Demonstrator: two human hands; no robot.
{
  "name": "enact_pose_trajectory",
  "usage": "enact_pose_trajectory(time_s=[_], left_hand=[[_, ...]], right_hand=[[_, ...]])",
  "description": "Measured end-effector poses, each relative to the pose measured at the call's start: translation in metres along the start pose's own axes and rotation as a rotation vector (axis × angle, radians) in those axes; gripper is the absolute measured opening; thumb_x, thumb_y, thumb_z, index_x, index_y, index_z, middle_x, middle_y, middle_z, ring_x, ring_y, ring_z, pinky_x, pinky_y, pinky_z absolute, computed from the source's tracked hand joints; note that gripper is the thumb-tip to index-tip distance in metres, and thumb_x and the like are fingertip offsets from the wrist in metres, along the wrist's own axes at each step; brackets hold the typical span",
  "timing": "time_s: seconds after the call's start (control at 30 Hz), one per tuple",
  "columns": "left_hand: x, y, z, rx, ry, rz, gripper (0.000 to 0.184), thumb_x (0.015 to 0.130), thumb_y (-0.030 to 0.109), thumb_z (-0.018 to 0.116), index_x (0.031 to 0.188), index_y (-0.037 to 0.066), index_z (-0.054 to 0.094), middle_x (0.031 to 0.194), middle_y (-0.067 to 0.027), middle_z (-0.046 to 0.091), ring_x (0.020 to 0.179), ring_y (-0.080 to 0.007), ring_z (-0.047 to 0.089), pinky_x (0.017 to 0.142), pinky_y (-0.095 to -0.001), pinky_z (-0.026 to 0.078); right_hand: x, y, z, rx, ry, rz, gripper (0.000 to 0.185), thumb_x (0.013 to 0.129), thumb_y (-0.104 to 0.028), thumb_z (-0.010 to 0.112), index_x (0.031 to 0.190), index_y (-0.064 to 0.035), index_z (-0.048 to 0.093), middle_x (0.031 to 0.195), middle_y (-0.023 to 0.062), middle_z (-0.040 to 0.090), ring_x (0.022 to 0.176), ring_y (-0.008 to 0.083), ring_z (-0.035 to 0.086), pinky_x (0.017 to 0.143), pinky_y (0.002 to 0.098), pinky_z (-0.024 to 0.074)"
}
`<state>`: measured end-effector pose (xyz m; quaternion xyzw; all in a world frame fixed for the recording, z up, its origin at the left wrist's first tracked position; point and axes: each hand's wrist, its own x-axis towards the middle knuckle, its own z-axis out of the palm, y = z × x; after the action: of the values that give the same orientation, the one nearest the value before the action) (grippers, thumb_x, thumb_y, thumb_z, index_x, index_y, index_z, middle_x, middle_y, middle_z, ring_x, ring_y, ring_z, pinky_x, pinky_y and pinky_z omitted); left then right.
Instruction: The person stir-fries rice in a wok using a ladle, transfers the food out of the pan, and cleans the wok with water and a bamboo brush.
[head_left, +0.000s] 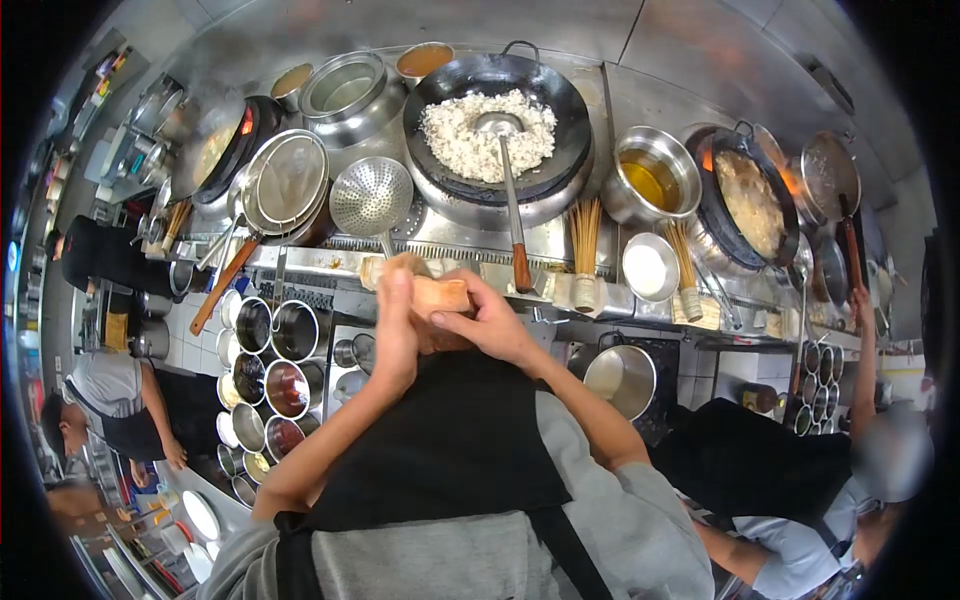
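Observation:
In front of my chest, I hold a small tan-orange block-like thing between both hands; its exact kind is unclear. My right hand closes around its right side, thumb across the front. My left hand presses against its left side, with its raised fingers slightly blurred. Just beyond my hands, a perforated skimmer points its handle toward me. A black wok on the stove holds pale fried rice. A ladle rests in the rice, its wooden handle leaning over the wok's near rim.
Right of the wok stand a pot of oil, a bowl of white contents and bamboo brushes. Flames show by another wok. Strainers lie left, above seasoning containers. Co-workers stand left and right.

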<state>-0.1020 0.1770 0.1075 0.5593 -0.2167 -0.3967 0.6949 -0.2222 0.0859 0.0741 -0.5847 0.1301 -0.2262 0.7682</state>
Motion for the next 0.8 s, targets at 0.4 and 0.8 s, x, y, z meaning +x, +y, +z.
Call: enact_pose_trajectory(time_s=[0.4,0.8], left_hand=[[0.096,-0.017,0.003,-0.331,-0.453,-0.556,0.049,0.1,0.038,0.047,0.133,0.002,0.043,0.13,-0.0127,0.055,0.117,-0.0237,0.057,0.099,-0.0384,0.047],[0.18,-0.035,0.013,0.446,-0.607,0.05,0.055,0.08,0.029,0.076,0.121,0.004,0.05,0.11,-0.0098,0.062,0.096,-0.0229,0.063,0.084,-0.0359,0.05]], right_hand=[[0.011,-0.038,-0.026,0.347,0.517,-0.194,0.028,0.081,0.0,0.07,0.104,-0.0058,0.054,0.104,0.004,0.062,0.096,0.013,0.06,0.087,0.0302,0.0494],[0.036,-0.003,-0.062,-0.959,0.835,-0.048,0.049,0.087,-0.014,0.066,0.13,0.002,0.05,0.125,0.0218,0.055,0.108,0.0292,0.06,0.09,0.041,0.0487]])
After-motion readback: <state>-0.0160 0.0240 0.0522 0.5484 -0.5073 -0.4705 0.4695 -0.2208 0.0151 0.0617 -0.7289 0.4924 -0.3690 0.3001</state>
